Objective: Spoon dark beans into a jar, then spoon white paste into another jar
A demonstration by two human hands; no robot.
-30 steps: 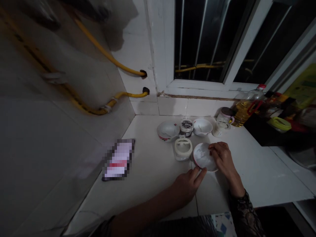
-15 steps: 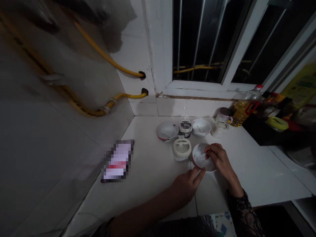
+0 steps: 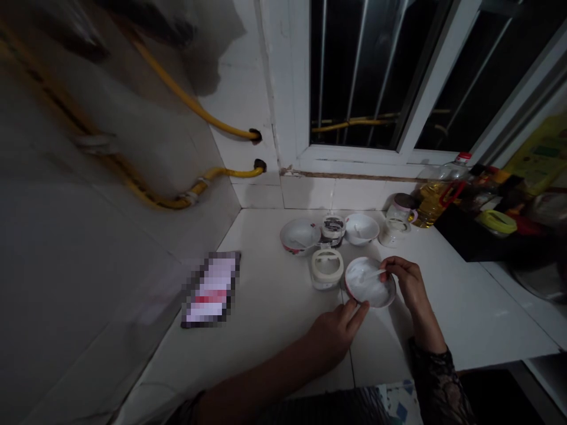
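A white bowl (image 3: 364, 291) with a reddish outer edge stands on the counter, with white, powdery-looking contents inside. At its near rim my left hand (image 3: 337, 330) grips the bowl with its fingertips; part of that grip is hidden. My right hand (image 3: 405, 280) is closed in a pinch on the handle of a small white spoon (image 3: 374, 274), whose tip dips into the bowl. Just left of this bowl sits a square clear jar (image 3: 326, 268) with a cream lid rim.
Behind are a patterned bowl (image 3: 299, 236), a jar of dark contents (image 3: 332, 229) and another white bowl (image 3: 362, 229). Jars (image 3: 396, 229) and an oil bottle (image 3: 430, 203) stand at the back right, beside a black box (image 3: 463, 236). A blurred-out screen (image 3: 212, 289) lies left.
My right hand has shifted to the right with the spoon, from over the bowl to its right rim, exposing more of the bowl's inside. My left hand has stayed put.
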